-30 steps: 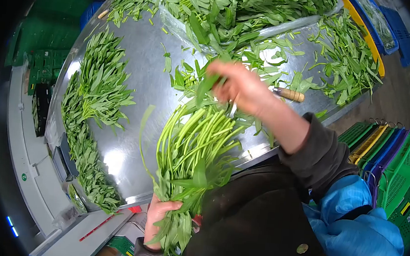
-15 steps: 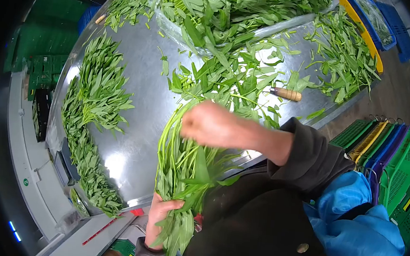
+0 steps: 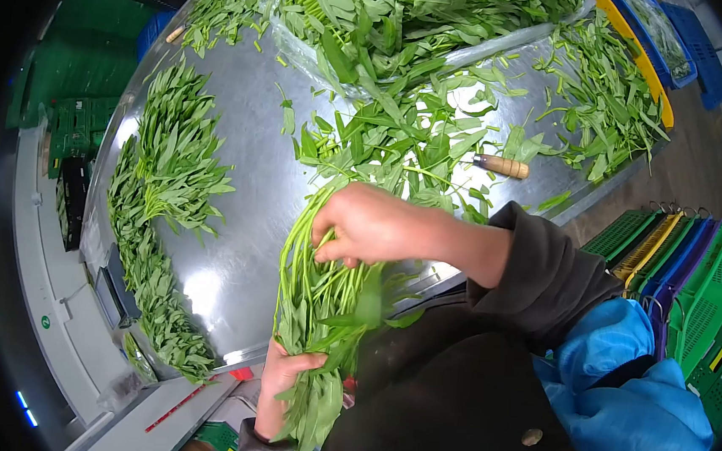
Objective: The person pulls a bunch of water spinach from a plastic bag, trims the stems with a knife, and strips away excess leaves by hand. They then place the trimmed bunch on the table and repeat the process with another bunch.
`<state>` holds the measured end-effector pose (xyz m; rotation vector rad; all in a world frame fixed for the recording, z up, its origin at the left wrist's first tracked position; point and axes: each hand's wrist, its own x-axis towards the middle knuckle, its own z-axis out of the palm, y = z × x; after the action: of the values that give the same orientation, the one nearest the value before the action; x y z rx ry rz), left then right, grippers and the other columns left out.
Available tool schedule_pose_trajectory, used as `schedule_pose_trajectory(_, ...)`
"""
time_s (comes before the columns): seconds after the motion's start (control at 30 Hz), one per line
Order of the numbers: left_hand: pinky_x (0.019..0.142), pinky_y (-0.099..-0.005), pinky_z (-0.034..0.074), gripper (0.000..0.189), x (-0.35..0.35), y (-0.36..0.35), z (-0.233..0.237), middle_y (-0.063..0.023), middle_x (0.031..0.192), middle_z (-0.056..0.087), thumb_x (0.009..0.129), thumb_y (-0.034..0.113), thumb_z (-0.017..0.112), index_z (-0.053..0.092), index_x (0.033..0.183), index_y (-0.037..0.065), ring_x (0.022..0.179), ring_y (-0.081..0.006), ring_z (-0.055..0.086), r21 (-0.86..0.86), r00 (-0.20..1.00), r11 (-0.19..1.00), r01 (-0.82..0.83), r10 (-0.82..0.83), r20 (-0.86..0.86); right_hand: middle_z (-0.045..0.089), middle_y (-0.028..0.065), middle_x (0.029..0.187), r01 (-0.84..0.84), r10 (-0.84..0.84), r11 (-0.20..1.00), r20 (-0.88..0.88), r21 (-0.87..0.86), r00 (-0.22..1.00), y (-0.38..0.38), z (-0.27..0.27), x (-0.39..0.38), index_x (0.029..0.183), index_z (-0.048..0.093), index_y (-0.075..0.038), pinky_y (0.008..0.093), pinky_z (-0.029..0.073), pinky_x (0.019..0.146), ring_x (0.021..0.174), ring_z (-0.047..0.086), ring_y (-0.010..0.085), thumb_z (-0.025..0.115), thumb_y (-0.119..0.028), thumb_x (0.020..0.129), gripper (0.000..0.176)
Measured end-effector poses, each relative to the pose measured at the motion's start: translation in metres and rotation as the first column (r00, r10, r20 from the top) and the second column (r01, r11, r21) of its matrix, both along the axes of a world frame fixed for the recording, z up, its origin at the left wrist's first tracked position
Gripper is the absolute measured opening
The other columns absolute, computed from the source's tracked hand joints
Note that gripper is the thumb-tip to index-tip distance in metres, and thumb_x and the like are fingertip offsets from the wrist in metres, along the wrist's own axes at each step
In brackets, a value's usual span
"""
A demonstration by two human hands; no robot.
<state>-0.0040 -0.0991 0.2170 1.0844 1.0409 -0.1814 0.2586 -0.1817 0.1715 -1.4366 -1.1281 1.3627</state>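
My left hand [image 3: 279,378] grips a bunch of water spinach [image 3: 295,284] low down by its leaves. The bunch stands before my body, its long stems arching up and over to the right. At the top of the arch my right hand [image 3: 369,226] has its fingers curled around some stems. A slightly blurred leaf [image 3: 369,298] hangs just under that hand. Loose leaves and cut stem bits [image 3: 385,138] are scattered on the metal table [image 3: 254,132] beyond. A tool with a wooden handle [image 3: 504,166] lies among them, its blade mostly hidden.
Neat bundles of greens [image 3: 176,152] line the table's left edge. At the back, a big heap [image 3: 445,16] rests on clear plastic sheeting [image 3: 303,51]. More greens [image 3: 604,100] lie at right beside a yellow crate [image 3: 645,65]. Coloured crates [image 3: 671,267] stand at lower right.
My right hand, blurred before, has come to rest on the stems, its fingers now curled at them. My left hand keeps its hold on the bunch in the same place.
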Motion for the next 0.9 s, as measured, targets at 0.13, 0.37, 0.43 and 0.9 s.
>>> schedule_pose_trajectory(0.13, 0.077, -0.0318, 0.051, 0.053, 0.000, -0.002, -0.003, -0.0085, 0.099, 0.065, 0.062, -0.009, 0.066, 0.056, 0.113, -0.003, 0.085, -0.0176, 0.064, 0.002, 0.999, 1.000, -0.001, 0.001, 0.033, 0.066, 0.0106, 0.066, 0.062, -0.046, 0.995, -0.185, 0.084, 0.982, -0.015, 0.016, 0.003, 0.093, 0.066, 0.004, 0.0265, 0.048, 0.046, 0.045, 0.060, 0.0139, 0.064, -0.011, 0.081, 0.019)
schedule_pose_trajectory(0.37, 0.075, -0.0326, 0.052, 0.060, 0.012, -0.010, -0.005, -0.0103, 0.100, 0.064, 0.060, -0.009, 0.062, 0.050, 0.119, -0.002, 0.084, -0.0209, 0.064, 0.001, 0.988, 0.989, -0.148, 0.148, 0.054, 0.067, 0.0086, 0.072, 0.223, -0.209, 0.959, -0.095, 0.177, 0.973, -0.020, 0.006, -0.024, 0.094, 0.065, 0.001, 0.0233, 0.047, 0.046, 0.049, 0.060, 0.0111, 0.065, -0.013, 0.085, 0.017)
schedule_pose_trajectory(0.43, 0.075, -0.0326, 0.052, 0.061, 0.013, -0.011, -0.005, -0.0101, 0.101, 0.064, 0.060, -0.010, 0.061, 0.050, 0.120, -0.001, 0.085, -0.0212, 0.064, -0.011, 0.984, 0.985, -0.175, 0.175, 0.029, 0.064, 0.0049, 0.073, 0.466, -0.403, 0.884, -0.433, 0.045, 0.806, -0.017, 0.001, -0.039, 0.086, 0.063, 0.000, 0.0218, 0.046, 0.045, 0.052, 0.060, 0.0102, 0.067, -0.008, 0.084, 0.010)
schedule_pose_trajectory(0.9, 0.078, -0.0321, 0.051, 0.056, -0.010, -0.005, -0.006, -0.0090, 0.100, 0.066, 0.061, -0.008, 0.065, 0.055, 0.116, -0.002, 0.088, -0.0190, 0.064, 0.022, 0.996, 0.997, -0.076, 0.075, 0.042, 0.060, 0.0040, 0.071, 0.810, -0.657, 0.550, -0.705, -0.204, 0.268, -0.019, -0.042, 0.028, 0.129, 0.040, 0.004, 0.0230, 0.044, 0.049, 0.055, 0.053, 0.0100, 0.071, -0.007, 0.079, 0.060)
